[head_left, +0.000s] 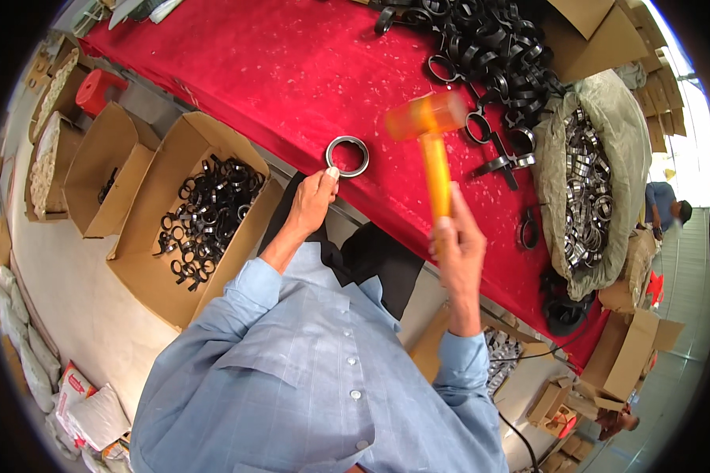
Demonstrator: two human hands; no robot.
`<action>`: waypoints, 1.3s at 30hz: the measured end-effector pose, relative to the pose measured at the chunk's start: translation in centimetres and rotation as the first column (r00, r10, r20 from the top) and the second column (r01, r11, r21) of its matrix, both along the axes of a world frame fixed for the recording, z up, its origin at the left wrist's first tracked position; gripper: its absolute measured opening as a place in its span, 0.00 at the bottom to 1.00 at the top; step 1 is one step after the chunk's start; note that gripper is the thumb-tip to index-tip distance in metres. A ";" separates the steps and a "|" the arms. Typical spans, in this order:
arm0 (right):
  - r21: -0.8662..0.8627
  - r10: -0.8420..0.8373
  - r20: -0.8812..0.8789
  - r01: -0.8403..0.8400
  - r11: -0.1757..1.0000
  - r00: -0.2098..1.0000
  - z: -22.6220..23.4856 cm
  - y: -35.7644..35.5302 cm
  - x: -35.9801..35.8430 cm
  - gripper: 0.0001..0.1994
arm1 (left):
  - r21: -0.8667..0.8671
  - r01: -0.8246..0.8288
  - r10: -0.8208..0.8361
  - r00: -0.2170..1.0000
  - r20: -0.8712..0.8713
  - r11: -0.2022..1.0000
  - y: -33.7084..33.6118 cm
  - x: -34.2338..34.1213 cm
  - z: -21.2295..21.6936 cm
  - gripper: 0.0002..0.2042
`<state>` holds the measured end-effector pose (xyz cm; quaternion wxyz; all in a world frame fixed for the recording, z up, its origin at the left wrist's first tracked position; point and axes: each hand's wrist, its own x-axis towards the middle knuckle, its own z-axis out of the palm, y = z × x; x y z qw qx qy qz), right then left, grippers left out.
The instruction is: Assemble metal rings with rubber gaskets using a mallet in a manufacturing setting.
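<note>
My left hand pinches the near edge of a metal ring, dark on its inside, which lies at the front edge of the red-covered table. To the right, my right hand is wrapped round the yellow handle of a mallet. The mallet's orange head is held up over the table, right of the ring, and is blurred by motion. Nothing joins the ring to the mallet; they are apart.
Black ring clamps are heaped at the far right of the table. A sack of shiny metal rings lies beside them. On my left, a cardboard box holds black rings. Other boxes stand beyond it. Another person is at the far right.
</note>
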<state>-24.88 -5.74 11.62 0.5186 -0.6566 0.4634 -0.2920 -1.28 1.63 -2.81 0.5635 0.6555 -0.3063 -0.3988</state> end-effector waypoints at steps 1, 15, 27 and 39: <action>-0.113 -0.003 0.024 0.005 0.994 1.000 0.6 -0.6 -0.4 0.26 | -0.010 -0.010 0.010 1.000 -0.005 1.000 0.0 0.2 -0.1 0.27; -0.150 -0.074 0.257 0.116 0.982 0.964 3.2 0.2 0.5 0.27 | -0.059 0.003 -0.003 1.000 -0.011 0.998 0.6 0.8 0.2 0.27; 0.056 0.102 0.116 -0.109 0.992 0.988 3.1 -5.2 0.2 0.26 | -0.110 0.025 -0.029 0.999 -0.039 0.994 0.2 0.7 0.8 0.23; 0.014 0.035 0.031 -0.035 0.999 0.999 -1.0 -3.0 -0.2 0.25 | -0.091 0.059 -0.065 0.996 -0.057 0.994 0.4 0.9 0.8 0.23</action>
